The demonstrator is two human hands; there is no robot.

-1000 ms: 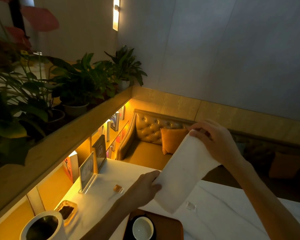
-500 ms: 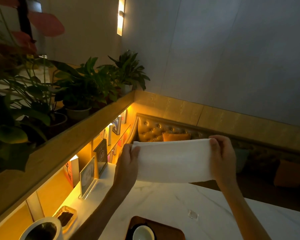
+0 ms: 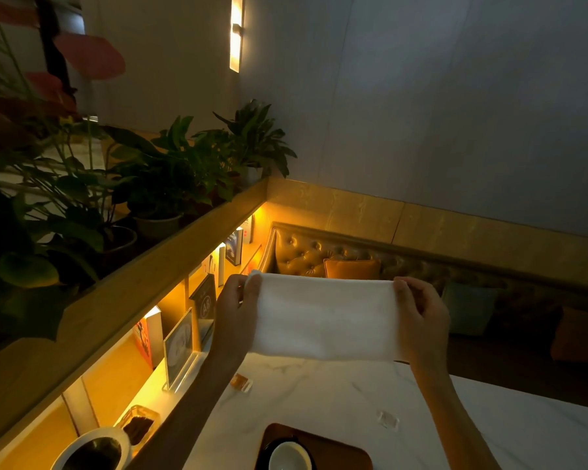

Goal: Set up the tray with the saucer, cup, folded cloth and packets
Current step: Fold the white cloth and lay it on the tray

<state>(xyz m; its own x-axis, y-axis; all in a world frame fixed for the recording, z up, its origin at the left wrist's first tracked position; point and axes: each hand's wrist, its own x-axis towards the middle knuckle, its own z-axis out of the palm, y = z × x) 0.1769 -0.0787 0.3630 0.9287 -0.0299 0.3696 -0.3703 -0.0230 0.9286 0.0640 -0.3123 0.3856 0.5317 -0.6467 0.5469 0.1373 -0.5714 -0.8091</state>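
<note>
I hold a white cloth [image 3: 325, 320] stretched flat and level in the air above the white marble table [image 3: 336, 401]. My left hand [image 3: 235, 312] grips its left end and my right hand [image 3: 420, 317] grips its right end. Below, at the bottom edge, a brown tray [image 3: 340, 449] carries a dark saucer [image 3: 263, 451] with a white cup [image 3: 290, 456] on it. An orange packet [image 3: 241, 382] lies on the table beside my left forearm. A clear packet [image 3: 387, 418] lies right of the tray's far corner.
A lit shelf along the left holds books, a clear sign stand [image 3: 180, 351], a small glass dish [image 3: 138, 424] and a white pot [image 3: 92, 449]. Potted plants [image 3: 170, 184] stand on the ledge above. A tufted bench with cushions [image 3: 350, 268] lies beyond the table.
One second ago the cloth hung slanted, right hand high and left hand low. Both hands have since pulled it out level and taut between them, and it stays so now.
</note>
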